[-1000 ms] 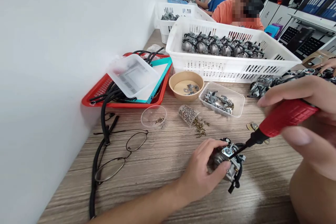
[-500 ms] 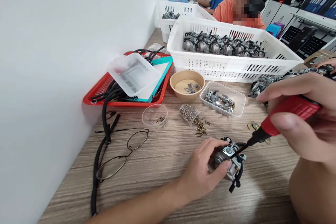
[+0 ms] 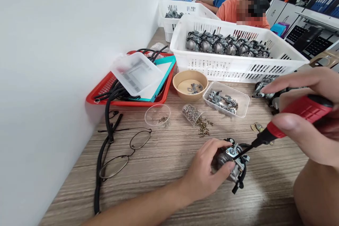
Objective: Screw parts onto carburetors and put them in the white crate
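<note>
A metal carburetor (image 3: 234, 171) with black hoses rests on the wooden table, and my left hand (image 3: 208, 171) grips its left side between thumb and fingers. My right hand (image 3: 309, 120) holds a red and black screwdriver (image 3: 293, 118) by the handle, index finger stretched out. The screwdriver's tip touches the carburetor's top beside a small silver plate (image 3: 231, 152). Small brass screws (image 3: 203, 127) spill from a clear cup (image 3: 191, 113) lying on its side. Behind my right hand's screwdriver are a few flat metal pieces (image 3: 256, 127).
A white crate (image 3: 238, 63) of carburetors stands at the back, near a tan bowl (image 3: 190, 95), a clear tray of parts (image 3: 227, 102) and a red basket (image 3: 127, 103). Eyeglasses (image 3: 128, 155) and a black hose (image 3: 98, 176) lie left. A person in orange (image 3: 230, 9) sits beyond.
The whole view has shifted slightly. The right hand and screwdriver handle have moved a little right. At the far right, the other person's hand is no longer visible.
</note>
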`<state>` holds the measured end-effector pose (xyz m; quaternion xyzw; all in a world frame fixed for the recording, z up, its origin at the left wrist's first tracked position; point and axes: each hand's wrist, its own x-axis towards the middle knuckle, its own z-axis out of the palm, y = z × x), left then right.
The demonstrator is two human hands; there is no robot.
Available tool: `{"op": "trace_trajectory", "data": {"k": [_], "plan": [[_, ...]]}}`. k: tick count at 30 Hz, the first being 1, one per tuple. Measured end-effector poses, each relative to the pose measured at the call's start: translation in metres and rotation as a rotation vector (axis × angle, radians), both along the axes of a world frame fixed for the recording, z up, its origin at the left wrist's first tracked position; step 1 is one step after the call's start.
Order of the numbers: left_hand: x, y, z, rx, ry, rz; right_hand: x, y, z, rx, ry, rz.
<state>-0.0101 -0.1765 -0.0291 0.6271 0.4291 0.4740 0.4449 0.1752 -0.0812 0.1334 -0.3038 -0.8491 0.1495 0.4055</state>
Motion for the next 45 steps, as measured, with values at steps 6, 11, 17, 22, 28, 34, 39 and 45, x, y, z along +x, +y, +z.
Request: {"op": "trace_trajectory", "data": {"k": [6, 11, 17, 22, 28, 34, 39, 45], "plan": [[0.001, 0.000, 0.000, -0.001, -0.002, -0.003, -0.007, 0.000, 0.002, -0.003, -0.046, -0.009], [0.000, 0.000, 0.001, -0.006, -0.005, -0.001, -0.007, 0.003, 0.003, -0.015, -0.074, 0.022], [0.001, 0.000, 0.002, -0.011, -0.005, 0.001, 0.000, -0.005, 0.005, -0.054, -0.112, -0.041], [0.001, 0.000, 0.002, -0.010, -0.005, 0.002, 0.001, -0.005, 0.007, -0.004, -0.140, -0.092], [0.001, 0.001, 0.002, -0.013, -0.006, 0.007, 0.007, 0.001, 0.013, -0.004, -0.212, 0.015], [0.000, 0.001, 0.002, -0.012, -0.002, 0.008, 0.009, -0.007, 0.012, -0.046, -0.228, 0.001], [0.000, 0.001, 0.003, -0.004, -0.001, 0.003, 0.006, -0.007, 0.010, -0.025, -0.221, -0.101], [0.000, 0.001, 0.002, 0.006, 0.000, 0.006, 0.009, -0.005, 0.010, 0.025, -0.209, -0.117]]}}
